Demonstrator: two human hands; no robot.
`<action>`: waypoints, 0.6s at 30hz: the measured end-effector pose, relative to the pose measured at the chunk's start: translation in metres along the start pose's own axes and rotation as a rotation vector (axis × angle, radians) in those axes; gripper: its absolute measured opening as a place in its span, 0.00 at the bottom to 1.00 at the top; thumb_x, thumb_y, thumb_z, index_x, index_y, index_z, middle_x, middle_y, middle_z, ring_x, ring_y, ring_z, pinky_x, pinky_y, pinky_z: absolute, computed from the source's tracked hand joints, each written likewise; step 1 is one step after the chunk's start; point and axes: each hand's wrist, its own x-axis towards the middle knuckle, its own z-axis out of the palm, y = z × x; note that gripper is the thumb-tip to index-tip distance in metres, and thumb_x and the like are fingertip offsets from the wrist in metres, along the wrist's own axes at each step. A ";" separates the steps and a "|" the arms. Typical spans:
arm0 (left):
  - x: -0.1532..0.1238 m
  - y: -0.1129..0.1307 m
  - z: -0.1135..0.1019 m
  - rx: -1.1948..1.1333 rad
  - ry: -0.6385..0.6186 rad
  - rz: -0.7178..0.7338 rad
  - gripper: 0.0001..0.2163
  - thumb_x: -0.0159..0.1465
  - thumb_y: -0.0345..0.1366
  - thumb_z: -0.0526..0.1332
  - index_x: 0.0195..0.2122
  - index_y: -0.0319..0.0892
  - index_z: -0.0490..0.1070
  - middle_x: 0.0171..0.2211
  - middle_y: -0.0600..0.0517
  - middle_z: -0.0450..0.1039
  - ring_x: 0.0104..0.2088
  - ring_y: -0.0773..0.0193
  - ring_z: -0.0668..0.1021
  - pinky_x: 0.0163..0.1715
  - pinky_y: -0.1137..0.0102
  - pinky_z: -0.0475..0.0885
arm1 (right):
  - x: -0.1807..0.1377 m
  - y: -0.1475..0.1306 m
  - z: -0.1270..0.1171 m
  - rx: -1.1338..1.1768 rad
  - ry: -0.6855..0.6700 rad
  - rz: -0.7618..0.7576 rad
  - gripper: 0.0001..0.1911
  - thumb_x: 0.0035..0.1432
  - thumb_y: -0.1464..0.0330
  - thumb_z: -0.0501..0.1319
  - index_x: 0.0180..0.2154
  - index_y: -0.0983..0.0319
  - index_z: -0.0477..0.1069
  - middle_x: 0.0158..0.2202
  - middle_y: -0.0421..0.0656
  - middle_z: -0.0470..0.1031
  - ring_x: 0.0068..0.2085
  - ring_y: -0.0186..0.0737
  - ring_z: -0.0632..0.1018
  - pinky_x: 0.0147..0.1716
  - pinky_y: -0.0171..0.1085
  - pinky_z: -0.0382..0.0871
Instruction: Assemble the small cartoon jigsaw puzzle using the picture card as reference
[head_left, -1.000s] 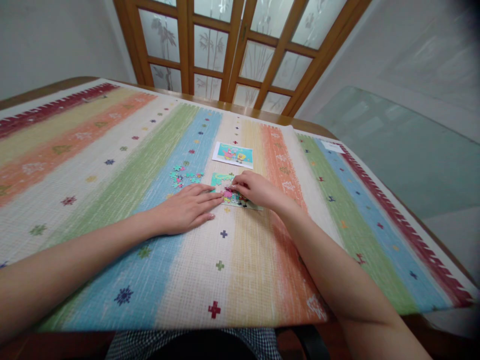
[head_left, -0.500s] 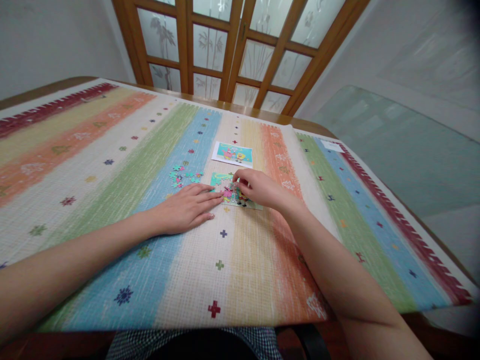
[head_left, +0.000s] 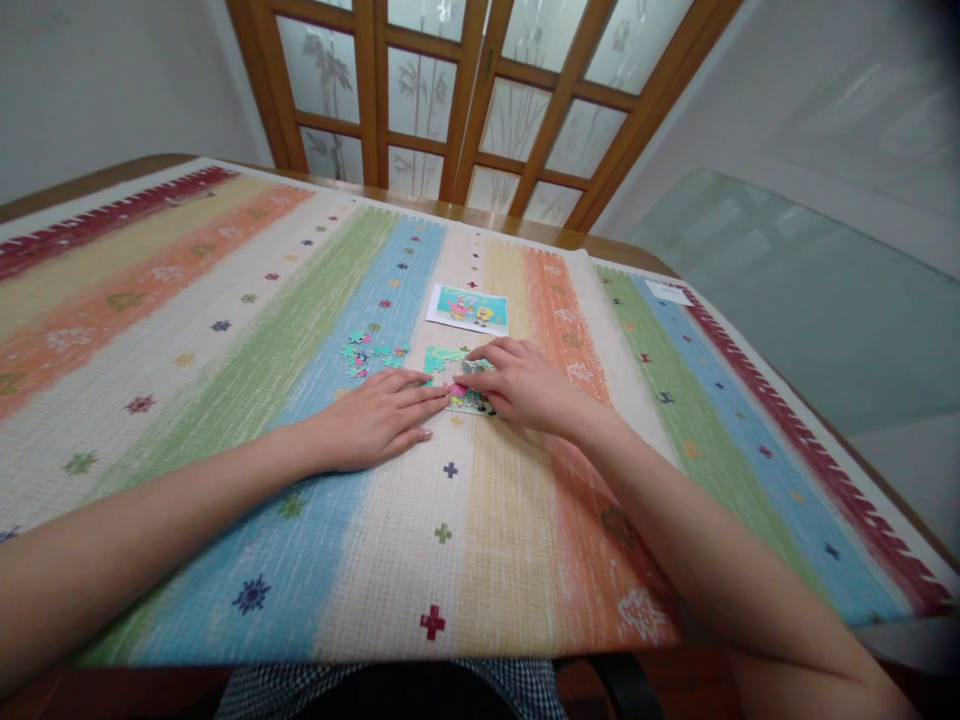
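A partly assembled jigsaw puzzle [head_left: 441,358] with cartoon figures lies on the tablecloth between my hands. My left hand [head_left: 386,415] rests flat, fingers stretched out and together, its fingertips at the puzzle's left edge. Over the puzzle's right part is my right hand [head_left: 521,383], its fingers reaching left and apart, with the fingertips on the pieces near a pink figure. No piece shows between those fingers, and they hide much of the puzzle's right side. Loose puzzle pieces [head_left: 367,352], mostly turquoise, are scattered just beyond my left hand.
Behind the puzzle lies a printed reference picture [head_left: 469,308] of the cartoon scene. A striped tablecloth [head_left: 510,520] covers the table. A small white paper [head_left: 667,292] is at the far right. Wooden glass-paned doors [head_left: 450,110] stand past the table's far edge.
My right hand has shifted slightly left and lower over the puzzle, its fingers going from a bent pinch to a stretched reach. My left hand stays in place.
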 end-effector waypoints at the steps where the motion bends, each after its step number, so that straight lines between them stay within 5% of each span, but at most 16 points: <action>1: 0.000 0.000 0.000 0.001 -0.002 0.000 0.25 0.76 0.49 0.44 0.70 0.45 0.56 0.70 0.52 0.57 0.67 0.53 0.60 0.67 0.58 0.49 | -0.001 0.003 0.001 0.004 0.004 -0.011 0.19 0.65 0.71 0.58 0.54 0.51 0.76 0.57 0.46 0.73 0.58 0.51 0.67 0.55 0.49 0.61; 10: 0.000 0.002 -0.002 -0.026 -0.006 -0.022 0.25 0.75 0.48 0.46 0.70 0.47 0.56 0.69 0.53 0.58 0.66 0.53 0.61 0.66 0.58 0.49 | -0.002 0.029 0.016 0.143 0.060 -0.109 0.23 0.63 0.73 0.59 0.57 0.46 0.73 0.63 0.41 0.70 0.65 0.50 0.64 0.61 0.56 0.57; 18: 0.000 0.002 -0.003 -0.046 0.016 -0.016 0.24 0.75 0.48 0.47 0.70 0.48 0.56 0.68 0.52 0.60 0.67 0.53 0.62 0.66 0.57 0.50 | 0.001 0.024 0.030 0.352 0.144 0.013 0.23 0.60 0.78 0.56 0.50 0.50 0.77 0.59 0.43 0.72 0.66 0.48 0.63 0.63 0.57 0.56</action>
